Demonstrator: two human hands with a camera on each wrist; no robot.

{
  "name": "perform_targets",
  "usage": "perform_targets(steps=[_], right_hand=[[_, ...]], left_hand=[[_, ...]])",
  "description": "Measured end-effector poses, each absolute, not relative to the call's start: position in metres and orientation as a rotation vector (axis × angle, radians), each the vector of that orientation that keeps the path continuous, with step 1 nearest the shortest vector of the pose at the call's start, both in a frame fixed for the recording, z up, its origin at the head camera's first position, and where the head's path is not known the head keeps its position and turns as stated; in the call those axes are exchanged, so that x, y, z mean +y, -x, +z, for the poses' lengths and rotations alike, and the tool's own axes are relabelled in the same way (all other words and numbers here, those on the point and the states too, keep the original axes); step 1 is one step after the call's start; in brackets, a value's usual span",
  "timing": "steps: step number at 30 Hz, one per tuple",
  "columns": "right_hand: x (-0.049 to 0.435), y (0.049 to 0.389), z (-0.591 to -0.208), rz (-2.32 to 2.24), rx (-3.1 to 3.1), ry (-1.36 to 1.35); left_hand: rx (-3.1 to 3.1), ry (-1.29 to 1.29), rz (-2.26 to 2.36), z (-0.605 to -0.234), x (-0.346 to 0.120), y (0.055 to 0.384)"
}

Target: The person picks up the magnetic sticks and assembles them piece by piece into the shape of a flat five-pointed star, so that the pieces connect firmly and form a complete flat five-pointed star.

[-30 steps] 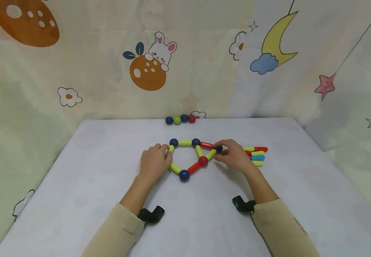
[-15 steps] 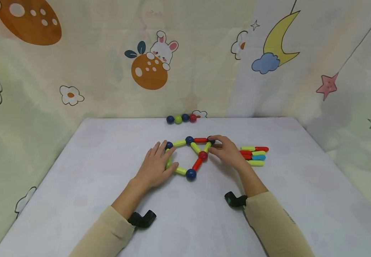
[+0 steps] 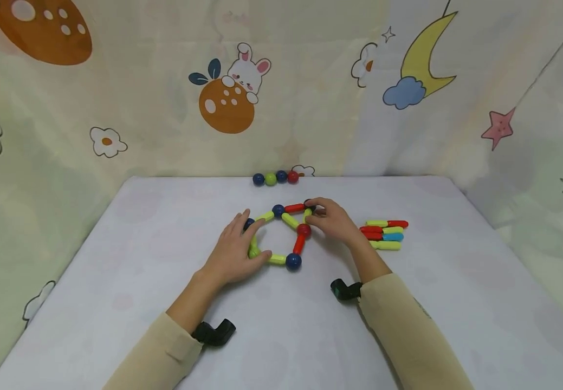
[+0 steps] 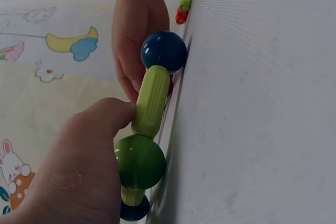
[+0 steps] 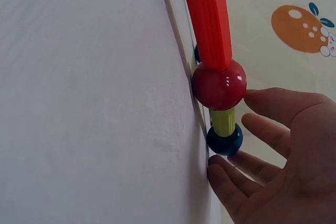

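A flat frame of magnetic building rods and balls lies on the white table, a ring with a triangle at its far right. My left hand (image 3: 232,250) spreads over the ring's left side, fingers nearly straight; its thumb touches a yellow-green rod (image 4: 151,100) beside a green ball (image 4: 140,162). At the triangle's outer corner, my right hand (image 3: 329,221) holds a dark blue ball (image 5: 224,141) with bent fingers, its thumb near the red ball (image 3: 304,231). A red rod (image 3: 299,244) joins that red ball to the near blue ball (image 3: 293,262). The left fingers partly cover the far-left blue ball (image 3: 248,223).
Several loose rods (image 3: 383,236), red, yellow-green and blue, lie in rows right of the frame. A line of balls (image 3: 270,179) sits at the table's far edge. A printed cloth (image 3: 164,81) hangs behind. Each wrist wears a black camera mount (image 3: 215,332).
The frame has turned counterclockwise, its triangle swinging away and leftward with my right hand. My left fingers have spread wider over the left side. The loose rods stay put.
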State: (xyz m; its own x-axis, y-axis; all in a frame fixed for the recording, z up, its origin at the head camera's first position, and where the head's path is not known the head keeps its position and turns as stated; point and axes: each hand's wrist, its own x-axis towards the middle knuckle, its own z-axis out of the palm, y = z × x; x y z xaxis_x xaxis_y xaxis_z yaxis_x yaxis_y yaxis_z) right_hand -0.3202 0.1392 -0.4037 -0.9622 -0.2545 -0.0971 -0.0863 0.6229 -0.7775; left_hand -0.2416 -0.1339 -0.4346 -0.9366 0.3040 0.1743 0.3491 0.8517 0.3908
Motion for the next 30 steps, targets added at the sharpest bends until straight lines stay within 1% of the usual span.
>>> perform_targets(steps=[6, 11, 20, 25, 30], right_hand=[[0.131, 0.326, -0.404, -1.210, 2.641, 0.339], [0.130, 0.324, -0.408, -1.179, 2.658, 0.326], [0.137, 0.308, -0.407, -1.151, 2.770, 0.420], [0.149, 0.298, -0.398, -1.055, 2.890, 0.461], [0.180, 0.297, -0.385, -0.935, 2.983, 0.456]], left_hand=[[-2.909, 0.553, -0.656, -0.437, -0.134, 0.242], [-2.917, 0.564, -0.641, -0.439, -0.131, 0.241], [-2.942, 0.537, -0.573, -0.438, -0.130, 0.240], [-2.937, 0.537, -0.536, -0.436, -0.131, 0.239], [-2.930, 0.519, -0.509, -0.435, -0.131, 0.240]])
